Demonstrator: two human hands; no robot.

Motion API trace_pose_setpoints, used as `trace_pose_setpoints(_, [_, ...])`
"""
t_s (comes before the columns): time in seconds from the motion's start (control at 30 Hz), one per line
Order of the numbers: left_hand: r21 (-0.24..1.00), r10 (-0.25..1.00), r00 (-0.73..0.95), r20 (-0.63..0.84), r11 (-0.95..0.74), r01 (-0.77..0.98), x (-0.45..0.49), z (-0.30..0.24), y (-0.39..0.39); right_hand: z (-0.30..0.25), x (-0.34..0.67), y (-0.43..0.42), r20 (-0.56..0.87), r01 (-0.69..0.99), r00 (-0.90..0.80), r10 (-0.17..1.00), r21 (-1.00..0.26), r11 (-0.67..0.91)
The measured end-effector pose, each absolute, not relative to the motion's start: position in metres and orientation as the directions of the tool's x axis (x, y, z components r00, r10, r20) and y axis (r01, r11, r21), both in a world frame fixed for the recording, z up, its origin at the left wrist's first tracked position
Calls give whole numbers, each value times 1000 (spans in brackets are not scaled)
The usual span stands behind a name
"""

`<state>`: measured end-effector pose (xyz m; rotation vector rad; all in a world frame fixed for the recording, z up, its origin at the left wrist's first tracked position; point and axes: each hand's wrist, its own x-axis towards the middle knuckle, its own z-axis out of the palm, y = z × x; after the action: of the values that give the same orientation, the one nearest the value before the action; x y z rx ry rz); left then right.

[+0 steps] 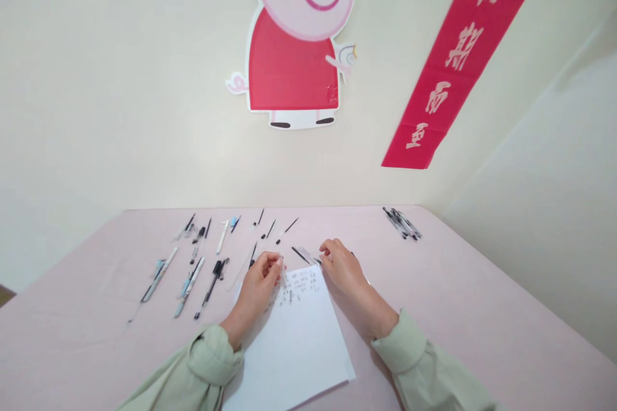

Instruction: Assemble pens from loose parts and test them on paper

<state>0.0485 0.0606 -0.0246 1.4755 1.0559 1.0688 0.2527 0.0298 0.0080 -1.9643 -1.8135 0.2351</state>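
My left hand point(261, 284) is over the top of a white paper sheet point(299, 340), its thumb and fingertips pinched on what looks like a small clear pen part point(283, 268). Rows of small handwriting cover the sheet's upper end. My right hand point(341, 266) rests at the sheet's upper right corner with its fingers curled together; what they hold, if anything, is hidden. Just left of those fingertips lie a black pen refill point(300, 255) and clear pen pieces point(307, 254). Another dark refill point(253, 253) lies behind my left hand.
On the pink tabletop point(424, 334), several assembled pens point(191, 287) and sets of pen parts point(195, 232) lie to the left. Refills with black caps point(270, 228) lie at the back. A bundle of pens point(403, 223) is at the far right, near the wall point(168, 109).
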Motion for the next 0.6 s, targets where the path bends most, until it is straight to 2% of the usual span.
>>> trace_pose_setpoints(0.37, [997,980,188,69,-75,21,50,-21,62,19,238,26,113,906,107,988,-420,-50])
trace_pose_setpoints(0.5, [998,981,183,62,-57,-29,50,-23,62,31,223,7,-122,905,-45,991,-426,-11])
trace_pose_setpoints(0.6, [997,980,190,66,-55,-59,49,-29,64,26,211,-1,-189,935,-90,978,-355,18])
